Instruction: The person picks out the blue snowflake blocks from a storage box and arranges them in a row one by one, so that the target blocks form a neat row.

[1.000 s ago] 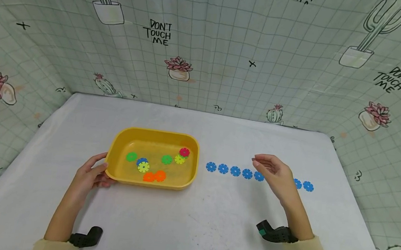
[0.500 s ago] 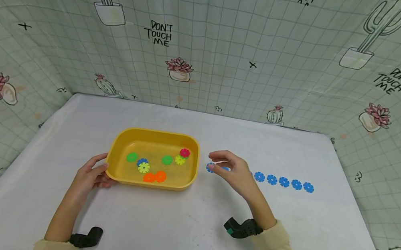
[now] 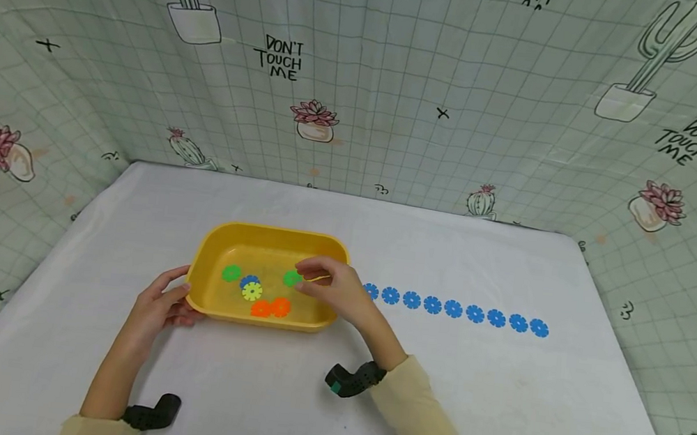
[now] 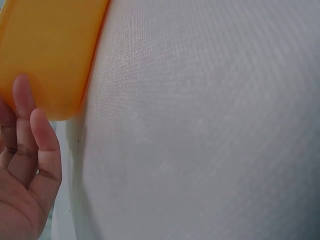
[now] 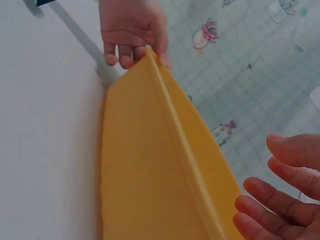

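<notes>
A shallow yellow plastic tray (image 3: 278, 229) stands left of centre on the table. My left hand (image 3: 158, 301) grips its left end, thumb at the rim and fingers against the outer wall, as the left wrist view shows at the tray's corner (image 4: 55, 55). Over the tray's right part hovers my right hand (image 3: 341, 290), thumb and fingers apart with nothing held between them. Inside lie flower-shaped plastic discs: green (image 3: 232, 273), another green (image 3: 292, 278), yellow (image 3: 252, 291) on top of blue, and two orange (image 3: 280, 307). The right hand hides the pieces at that end.
Rightward from the tray runs a slightly slanting row of several blue flower discs (image 3: 432, 305) on the white tablecloth (image 3: 464, 390). A grid-patterned curtain (image 3: 387, 74) with plant drawings hangs behind and at both sides.
From above the blue row, my right hand has moved left to over the tray, uncovering the row and covering the pink disc. My left hand has stayed at the tray's end.
</notes>
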Tool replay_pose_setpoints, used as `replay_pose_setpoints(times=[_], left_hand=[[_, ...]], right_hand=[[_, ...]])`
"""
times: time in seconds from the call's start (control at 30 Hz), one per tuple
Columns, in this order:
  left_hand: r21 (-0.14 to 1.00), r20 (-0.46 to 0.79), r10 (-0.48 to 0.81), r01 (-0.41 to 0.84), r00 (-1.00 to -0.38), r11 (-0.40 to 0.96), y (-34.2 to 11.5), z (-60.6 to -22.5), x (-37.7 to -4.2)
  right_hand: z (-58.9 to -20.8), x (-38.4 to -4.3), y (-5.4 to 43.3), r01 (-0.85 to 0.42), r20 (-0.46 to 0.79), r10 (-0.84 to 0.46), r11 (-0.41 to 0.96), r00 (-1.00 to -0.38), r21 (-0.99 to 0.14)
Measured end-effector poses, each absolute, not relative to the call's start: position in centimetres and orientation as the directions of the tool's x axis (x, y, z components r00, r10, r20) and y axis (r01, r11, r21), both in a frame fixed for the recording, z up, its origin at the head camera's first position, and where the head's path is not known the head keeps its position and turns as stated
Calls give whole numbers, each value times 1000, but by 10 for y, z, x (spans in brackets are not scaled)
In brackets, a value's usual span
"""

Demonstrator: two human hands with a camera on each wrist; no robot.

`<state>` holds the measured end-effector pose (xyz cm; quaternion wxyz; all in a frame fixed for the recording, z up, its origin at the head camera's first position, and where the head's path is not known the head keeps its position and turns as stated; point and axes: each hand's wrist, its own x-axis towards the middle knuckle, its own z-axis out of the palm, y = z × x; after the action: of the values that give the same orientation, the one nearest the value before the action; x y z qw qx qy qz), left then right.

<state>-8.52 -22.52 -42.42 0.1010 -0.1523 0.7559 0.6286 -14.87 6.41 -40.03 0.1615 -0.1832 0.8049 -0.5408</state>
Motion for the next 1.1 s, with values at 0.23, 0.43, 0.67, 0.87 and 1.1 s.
replay_pose_setpoints(times=[0.23, 0.43, 0.67, 0.87, 1.1], left_hand=[[919, -342, -106, -355, -934, 171, -225, -422, -84], [926, -331, -104, -344, -938, 157, -224, -421, -84], [928, -331, -105, -343, -938, 147, -224, -423, -84], [926, -332, -109, -345, -937, 154, -224, -424, -84], [928, -328, -104, -341, -939, 150, -224, -423, -84]], right_hand=[[-412, -156, 28, -92, -123, -476, 402, -871, -911], [-422, -161, -1, -52, -168, -454, 434, -875, -900], [-428, -168, -28, 3, -226, -343, 545, -912, -838], [-431, -174, -38, 11, -259, -298, 638, -919, -770], [-432, -176, -40, -29, -285, -326, 703, -901, -711]])
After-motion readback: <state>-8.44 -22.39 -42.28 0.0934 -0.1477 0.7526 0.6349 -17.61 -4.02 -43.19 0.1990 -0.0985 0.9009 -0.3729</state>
